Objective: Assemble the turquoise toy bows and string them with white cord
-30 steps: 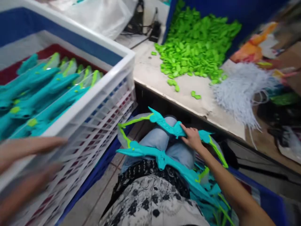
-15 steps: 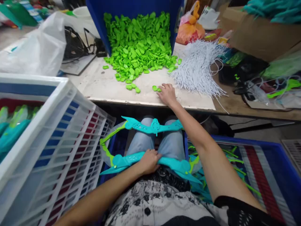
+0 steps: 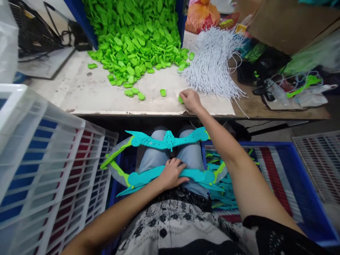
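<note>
Across my lap lies a bow-shaped frame of turquoise plastic (image 3: 145,177) with lime-green hinged arms (image 3: 117,166) at its ends. My left hand (image 3: 173,174) grips the nearer turquoise bar around its middle, thumb on the near side. The farther turquoise bar (image 3: 170,139) rests over the knees. At the table's front edge my right hand (image 3: 191,101) pinches a small lime-green plastic piece (image 3: 181,99) between thumb and fingers. Another loose green piece (image 3: 163,92) lies to its left.
A blue bin (image 3: 79,21) spills a heap of green pieces (image 3: 132,53) onto the table (image 3: 79,95). White strings (image 3: 212,67) lie bundled at right. A white slatted crate (image 3: 61,159) stands left; a blue crate (image 3: 313,198) with turquoise parts stands right.
My right hand has closed on one of the two loose green pieces and drawn it away to the right. My left hand stays on the nearer bar. The camera view has tilted down.
</note>
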Demonstrator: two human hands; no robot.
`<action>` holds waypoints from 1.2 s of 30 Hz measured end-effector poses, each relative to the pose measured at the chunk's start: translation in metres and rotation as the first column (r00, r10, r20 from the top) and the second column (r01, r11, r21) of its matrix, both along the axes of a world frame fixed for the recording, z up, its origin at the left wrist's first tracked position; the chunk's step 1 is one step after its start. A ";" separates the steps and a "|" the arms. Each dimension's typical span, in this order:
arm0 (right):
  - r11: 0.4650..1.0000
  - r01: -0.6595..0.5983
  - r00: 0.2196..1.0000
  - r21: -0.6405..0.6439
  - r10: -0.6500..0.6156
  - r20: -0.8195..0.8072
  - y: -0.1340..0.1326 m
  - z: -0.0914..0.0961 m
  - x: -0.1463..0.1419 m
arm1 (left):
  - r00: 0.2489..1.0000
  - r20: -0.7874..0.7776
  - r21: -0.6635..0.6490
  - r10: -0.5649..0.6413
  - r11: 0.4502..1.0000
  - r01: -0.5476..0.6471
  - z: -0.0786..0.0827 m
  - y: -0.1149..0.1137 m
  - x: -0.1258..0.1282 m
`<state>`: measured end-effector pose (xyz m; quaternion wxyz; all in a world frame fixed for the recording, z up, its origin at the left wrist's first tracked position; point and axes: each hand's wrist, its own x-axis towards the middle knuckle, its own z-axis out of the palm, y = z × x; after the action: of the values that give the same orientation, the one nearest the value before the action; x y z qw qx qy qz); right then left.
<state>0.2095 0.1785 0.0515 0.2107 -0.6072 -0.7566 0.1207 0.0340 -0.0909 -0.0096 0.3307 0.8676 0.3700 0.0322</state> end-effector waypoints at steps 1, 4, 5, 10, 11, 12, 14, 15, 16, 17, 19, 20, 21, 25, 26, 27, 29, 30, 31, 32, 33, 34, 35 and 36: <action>1.000 0.012 1.000 0.013 -0.012 0.008 0.001 -0.001 0.004 | 0.995 0.074 0.015 0.068 0.997 -0.069 0.001 0.006 -0.005; 0.998 -0.004 1.000 0.064 0.004 0.009 0.000 -0.002 0.016 | 0.936 0.193 0.155 0.295 0.932 -0.326 0.007 0.034 -0.025; 0.995 -0.042 0.999 0.085 0.042 0.010 -0.002 -0.001 0.020 | 0.918 0.194 0.218 0.345 0.897 -0.383 0.009 0.045 -0.031; 0.945 -0.324 0.945 0.040 0.322 0.066 -0.006 -0.002 0.031 | 0.955 0.027 0.314 0.296 0.904 -0.289 0.006 0.082 -0.040; 0.939 -0.344 0.937 0.027 0.341 0.069 -0.006 -0.004 0.030 | 0.963 -0.011 0.307 0.268 0.918 -0.252 0.004 0.084 -0.037; 0.937 -0.348 0.936 0.026 0.346 0.070 -0.005 -0.006 0.030 | 0.969 -0.043 0.305 0.242 0.927 -0.218 0.001 0.085 -0.035; 0.941 -0.335 0.941 0.043 0.332 0.065 -0.003 -0.011 0.028 | 0.975 -0.094 0.320 0.203 0.933 -0.163 -0.003 0.084 -0.031; 0.944 -0.326 0.944 0.051 0.323 0.061 -0.003 -0.012 0.027 | 0.974 -0.115 0.329 0.194 0.933 -0.146 -0.005 0.084 -0.030; 0.947 -0.315 0.948 0.057 0.312 0.056 -0.005 -0.012 0.026 | 0.972 -0.133 0.334 0.193 0.932 -0.140 -0.005 0.085 -0.029; 0.951 -0.301 0.953 0.064 0.298 0.051 -0.008 -0.011 0.024 | 0.970 -0.145 0.327 0.193 0.935 -0.138 -0.003 0.087 -0.029; 0.958 -0.271 0.962 0.089 0.269 0.031 -0.023 -0.005 0.022 | 0.975 -0.132 0.283 0.176 0.950 -0.133 0.004 0.095 -0.030; 0.960 -0.258 0.966 0.113 0.258 0.013 -0.034 0.000 0.021 | 0.983 -0.102 0.247 0.155 0.961 -0.126 0.009 0.101 -0.031; 0.958 -0.247 0.968 0.143 0.251 -0.010 -0.047 0.004 0.020 | 0.990 -0.058 0.204 0.132 0.972 -0.118 0.015 0.108 -0.032; 0.922 -0.257 0.948 0.291 0.298 -0.108 -0.117 0.006 0.018 | 0.996 0.069 -0.128 0.060 0.990 -0.051 0.032 0.143 -0.034; 0.907 -0.272 0.939 0.323 0.323 -0.117 -0.135 0.001 0.018 | 0.996 0.078 -0.228 0.046 0.973 -0.027 0.033 0.151 -0.035; 0.891 -0.290 0.930 0.349 0.348 -0.116 -0.152 -0.008 0.018 | 0.996 0.086 -0.317 0.037 0.948 -0.007 0.032 0.159 -0.035; 0.867 -0.325 0.920 0.377 0.383 -0.087 -0.179 -0.028 0.016 | 0.992 0.119 -0.454 0.038 0.891 0.020 0.027 0.170 -0.035; 0.860 -0.340 0.918 0.382 0.392 -0.065 -0.189 -0.039 0.015 | 0.989 0.139 -0.506 0.045 0.862 0.032 0.023 0.173 -0.035; 0.855 -0.349 0.918 0.383 0.395 -0.044 -0.197 -0.049 0.013 | 0.986 0.157 -0.550 0.052 0.834 0.043 0.019 0.175 -0.034; 0.853 -0.357 0.918 0.379 0.395 -0.025 -0.203 -0.057 0.011 | 0.983 0.173 -0.585 0.064 0.809 0.050 0.016 0.176 -0.033; 0.855 -0.364 0.919 0.368 0.395 -0.007 -0.207 -0.064 0.009 | 0.979 0.187 -0.612 0.081 0.789 0.051 0.014 0.177 -0.031; 0.861 -0.370 0.920 0.349 0.391 0.010 -0.209 -0.070 0.007 | 0.975 0.198 -0.631 0.101 0.774 0.048 0.012 0.176 -0.030; 0.869 -0.372 0.922 0.325 0.386 0.024 -0.210 -0.074 0.005 | 0.971 0.205 -0.646 0.123 0.762 0.040 0.011 0.176 -0.029; 0.880 -0.370 0.925 0.298 0.377 0.037 -0.211 -0.077 0.003 | 0.967 0.209 -0.660 0.145 0.750 0.031 0.011 0.176 -0.028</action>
<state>0.2124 -0.0322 -0.0251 0.2814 -0.4096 -0.8664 0.0498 0.0061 0.0846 0.0010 0.6570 0.6727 0.3399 0.0178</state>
